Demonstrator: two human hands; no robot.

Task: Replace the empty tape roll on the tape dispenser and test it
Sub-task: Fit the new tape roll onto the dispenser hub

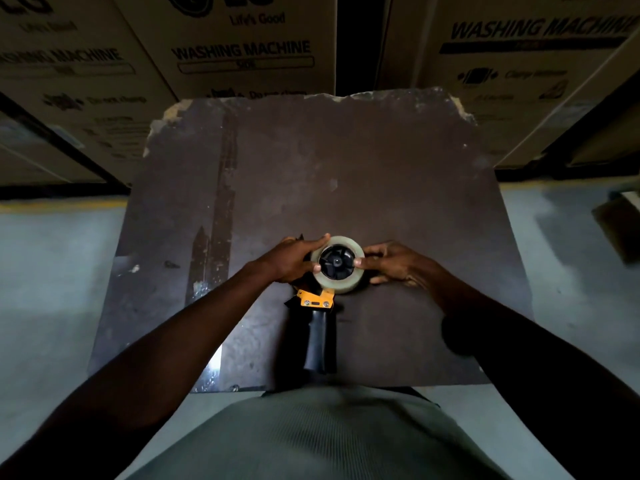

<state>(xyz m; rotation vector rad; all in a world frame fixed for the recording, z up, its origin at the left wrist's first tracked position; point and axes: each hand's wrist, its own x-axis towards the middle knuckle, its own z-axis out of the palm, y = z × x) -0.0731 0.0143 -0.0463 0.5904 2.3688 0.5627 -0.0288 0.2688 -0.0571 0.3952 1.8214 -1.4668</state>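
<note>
Both hands, left [291, 259] and right [391, 263], grip tape roll [337, 265] on dispenser [317, 317]; table [381, 161], cartons [242, 46] behind.

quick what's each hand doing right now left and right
Left hand: fingers curled on the tape roll, gripping its left side.
Right hand: pinching the roll's right edge.

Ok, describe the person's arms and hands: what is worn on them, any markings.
Both forearms are bare up to the frame's edge, with no sleeves showing. The left hand and right hand wear no gloves. No watch, bracelet or ring can be made out, though the light is dim. A ribbed grey-green top covers the torso.
</note>
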